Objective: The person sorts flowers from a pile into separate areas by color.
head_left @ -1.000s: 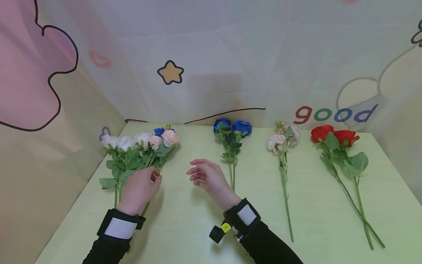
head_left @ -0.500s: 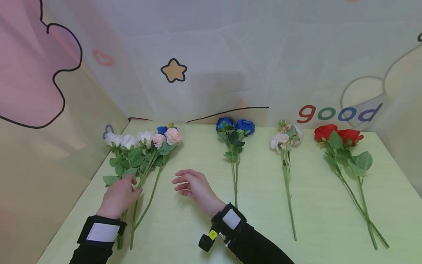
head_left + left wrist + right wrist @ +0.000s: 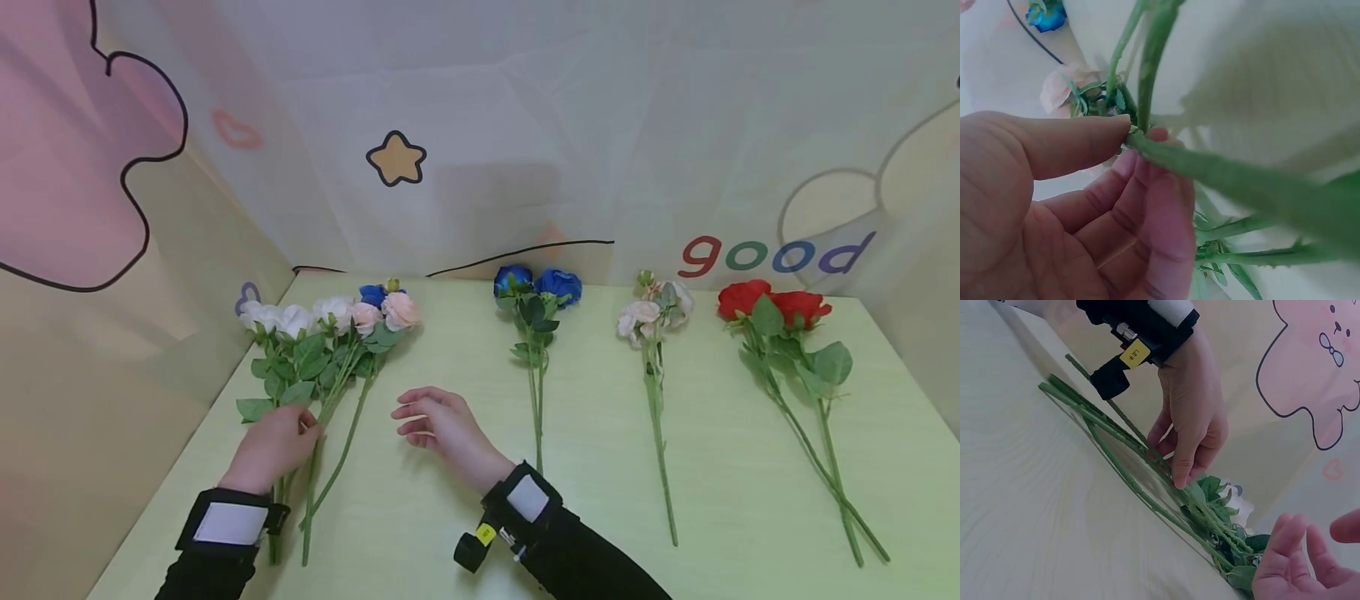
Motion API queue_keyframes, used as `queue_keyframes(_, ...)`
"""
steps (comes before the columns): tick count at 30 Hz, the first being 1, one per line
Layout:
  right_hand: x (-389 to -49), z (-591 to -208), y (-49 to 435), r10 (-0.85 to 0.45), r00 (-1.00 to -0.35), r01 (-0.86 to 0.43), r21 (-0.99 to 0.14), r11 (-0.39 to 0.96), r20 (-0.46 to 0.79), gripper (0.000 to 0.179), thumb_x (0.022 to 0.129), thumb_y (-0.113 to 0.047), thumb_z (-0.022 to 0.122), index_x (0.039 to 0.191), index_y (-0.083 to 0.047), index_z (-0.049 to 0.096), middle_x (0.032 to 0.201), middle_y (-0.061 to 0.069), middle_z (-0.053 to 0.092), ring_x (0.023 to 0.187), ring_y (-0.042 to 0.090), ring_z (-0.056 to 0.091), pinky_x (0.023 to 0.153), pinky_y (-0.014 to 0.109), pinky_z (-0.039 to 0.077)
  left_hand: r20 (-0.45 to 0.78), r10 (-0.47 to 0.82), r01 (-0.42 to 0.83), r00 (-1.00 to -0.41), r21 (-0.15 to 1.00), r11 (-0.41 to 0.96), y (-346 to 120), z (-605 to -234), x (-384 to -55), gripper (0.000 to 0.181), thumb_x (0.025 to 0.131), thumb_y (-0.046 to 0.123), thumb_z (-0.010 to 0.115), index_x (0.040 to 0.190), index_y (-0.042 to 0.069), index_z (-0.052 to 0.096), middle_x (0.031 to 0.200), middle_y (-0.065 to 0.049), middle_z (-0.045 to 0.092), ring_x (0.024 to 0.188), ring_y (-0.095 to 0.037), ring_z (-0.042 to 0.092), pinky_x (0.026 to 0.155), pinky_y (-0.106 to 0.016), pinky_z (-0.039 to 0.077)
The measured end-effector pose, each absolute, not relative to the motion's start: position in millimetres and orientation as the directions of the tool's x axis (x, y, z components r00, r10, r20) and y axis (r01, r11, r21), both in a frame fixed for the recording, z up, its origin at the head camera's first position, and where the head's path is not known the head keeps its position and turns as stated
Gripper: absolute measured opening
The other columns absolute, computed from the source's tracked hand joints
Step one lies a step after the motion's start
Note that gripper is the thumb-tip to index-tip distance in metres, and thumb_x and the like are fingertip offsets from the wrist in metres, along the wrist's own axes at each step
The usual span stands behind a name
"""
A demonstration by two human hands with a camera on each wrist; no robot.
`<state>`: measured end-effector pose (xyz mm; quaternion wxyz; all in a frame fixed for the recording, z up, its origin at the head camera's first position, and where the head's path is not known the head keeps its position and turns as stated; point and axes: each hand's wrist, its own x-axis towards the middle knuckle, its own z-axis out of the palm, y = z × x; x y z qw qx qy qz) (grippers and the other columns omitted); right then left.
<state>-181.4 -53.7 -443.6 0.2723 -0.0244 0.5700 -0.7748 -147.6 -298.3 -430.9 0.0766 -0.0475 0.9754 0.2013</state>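
My left hand (image 3: 270,450) pinches a green flower stem (image 3: 1210,172) between thumb and fingers, over the bunch lying at the table's left. That bunch has white roses (image 3: 285,319), pale pink roses (image 3: 400,310) and a bit of a blue bloom (image 3: 372,294), with green leaves. Which bloom the pinched stem bears I cannot tell. My right hand (image 3: 450,429) hovers right of the bunch, fingers loosely bent, holding nothing. Further right lie two blue roses (image 3: 558,286), stems pointing toward me.
Pale pink flowers (image 3: 640,319) on long stems lie right of the blue ones. Red roses (image 3: 801,308) with crossed stems lie at the far right of the pale table (image 3: 592,517). A printed cloth (image 3: 525,108) stands behind.
My left hand has come down and left from above the bunch's leaves onto the stems, then shifted little. My right hand has moved left and slightly toward me, still holding nothing.
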Motion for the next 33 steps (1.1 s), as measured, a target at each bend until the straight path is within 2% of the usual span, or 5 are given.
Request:
queue_keyframes(12, -179.8, -440.1, -49.8, -0.486, -0.838, 0.371, -0.912, -0.176, -0.247, 0.029, 0.101, -0.010, 0.049, 0.123, 0.007, 0.057, 0.100, 0.003, 0.069, 0.081, 0.012, 0.065, 0.075, 0.020, 0.052, -0.153, 0.013, -0.068, -0.988, 0.512, 0.856, -302.2, -428.7, -146.3, 0.023, 0.100, 0.014, 0.059, 0.105, -0.006, 0.067, 0.092, -0.014, 0.070, 0.077, -0.019, 0.059, 0.063, -0.031, 0.047)
queue_keyframes(19, -179.0, -439.7, -44.5, -0.492, -0.837, 0.362, -0.917, -0.166, -0.241, 0.030, 0.101, -0.012, 0.050, 0.124, 0.006, 0.057, 0.103, 0.005, 0.069, 0.084, 0.012, 0.064, 0.076, 0.020, 0.052, -0.088, 0.020, -0.028, -0.996, 0.520, 0.854, -298.1, -430.1, -146.2, 0.021, 0.101, 0.012, 0.057, 0.107, -0.006, 0.066, 0.086, -0.011, 0.065, 0.068, -0.017, 0.050, 0.059, -0.028, 0.041)
queue_keyframes(24, -179.8, -439.5, -36.7, -0.482, -0.847, 0.337, -0.929, -0.156, -0.226, 0.027, 0.102, -0.013, 0.050, 0.121, 0.003, 0.059, 0.107, 0.007, 0.069, 0.087, 0.014, 0.065, 0.079, 0.021, 0.053, -0.027, 0.005, -0.011, -1.000, 0.541, 0.841, -293.0, -427.9, -145.4, 0.023, 0.101, 0.011, 0.056, 0.112, -0.008, 0.065, 0.096, -0.018, 0.068, 0.072, -0.018, 0.053, 0.063, -0.030, 0.043)
queue_keyframes(28, -181.7, -439.5, -28.1, -0.475, -0.856, 0.310, -0.938, -0.154, -0.205, 0.026, 0.102, -0.013, 0.050, 0.121, 0.002, 0.060, 0.110, 0.008, 0.068, 0.089, 0.015, 0.064, 0.082, 0.024, 0.053, 0.027, -0.006, 0.010, -1.000, 0.563, 0.826, -285.4, -425.0, -147.4, 0.020, 0.102, 0.011, 0.056, 0.110, -0.005, 0.064, 0.097, -0.017, 0.068, 0.072, -0.017, 0.054, 0.063, -0.030, 0.043)
queue_keyframes(33, -184.7, -439.8, -14.9, -0.451, -0.872, 0.289, -0.945, -0.155, -0.193, 0.028, 0.102, -0.013, 0.050, 0.123, 0.004, 0.058, 0.106, 0.006, 0.068, 0.088, 0.014, 0.065, 0.082, 0.023, 0.054, 0.025, -0.001, 0.016, -1.000, 0.664, 0.747, -269.5, -422.4, -152.8, 0.023, 0.103, 0.012, 0.054, 0.116, -0.006, 0.063, 0.099, -0.018, 0.067, 0.074, -0.017, 0.060, 0.061, -0.025, 0.046)
